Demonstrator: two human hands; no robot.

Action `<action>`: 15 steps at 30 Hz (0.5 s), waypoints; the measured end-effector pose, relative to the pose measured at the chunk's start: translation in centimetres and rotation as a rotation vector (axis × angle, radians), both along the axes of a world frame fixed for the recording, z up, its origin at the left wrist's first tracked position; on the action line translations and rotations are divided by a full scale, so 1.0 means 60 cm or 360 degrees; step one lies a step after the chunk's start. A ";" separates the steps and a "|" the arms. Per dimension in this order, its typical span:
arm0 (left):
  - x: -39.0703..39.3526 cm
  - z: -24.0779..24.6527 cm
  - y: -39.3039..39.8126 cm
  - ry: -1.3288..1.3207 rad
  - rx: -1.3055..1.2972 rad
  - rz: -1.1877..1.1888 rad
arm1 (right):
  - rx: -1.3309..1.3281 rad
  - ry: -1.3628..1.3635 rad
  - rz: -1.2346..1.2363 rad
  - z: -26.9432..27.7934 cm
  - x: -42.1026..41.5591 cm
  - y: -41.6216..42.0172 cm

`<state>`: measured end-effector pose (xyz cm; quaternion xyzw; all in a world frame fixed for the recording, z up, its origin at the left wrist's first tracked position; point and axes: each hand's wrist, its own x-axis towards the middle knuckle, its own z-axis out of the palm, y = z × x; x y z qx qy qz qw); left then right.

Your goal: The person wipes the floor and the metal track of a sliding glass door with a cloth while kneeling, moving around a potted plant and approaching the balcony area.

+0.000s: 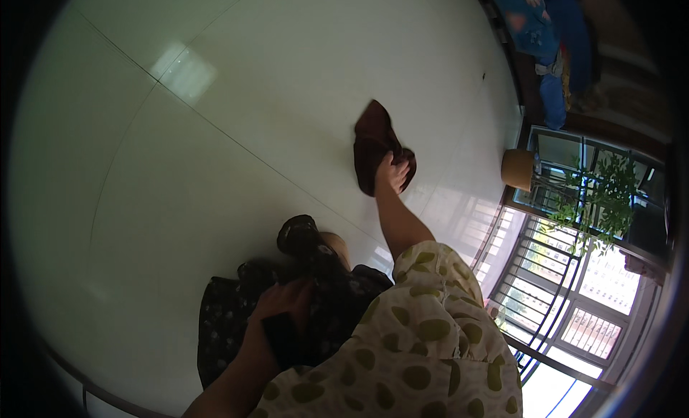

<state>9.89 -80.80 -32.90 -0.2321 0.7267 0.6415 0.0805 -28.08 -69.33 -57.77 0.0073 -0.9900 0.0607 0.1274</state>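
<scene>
My right hand (395, 173) is on a dark reddish-brown cloth (372, 130), its fingers bent over one bunched end. The cloth lies on the glossy pale tiled floor (258, 95), its far end tapering away from me. Closer to my body, my left hand (282, 302) rests on a dark floral garment (226, 321) over my lap. A black band (281, 340) is around that wrist. Shade hides how the left fingers are set, and no separate object shows in them. A cream sleeve with green dots (438, 267) covers my upper right arm.
At the right stands a potted plant (517, 170) with leafy stems. Near it, a barred window (538, 272) lets in bright light. Blue patterned fabric (565, 35) hangs at the upper right. A small dark speck (483, 76) is on the floor.
</scene>
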 end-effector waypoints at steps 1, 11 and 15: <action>-0.004 0.002 0.000 0.0036 -0.0107 -0.0003 | 0.0135 -0.0111 -0.0376 -0.014 0.025 -0.002; -0.043 -0.055 0.057 -0.0116 0.1729 0.0468 | -0.0077 -0.0968 0.2520 0.043 0.357 -0.216; 0.014 -0.233 0.142 -0.0331 0.0095 -0.0737 | 0.0073 -0.1051 0.2831 0.045 0.318 -0.262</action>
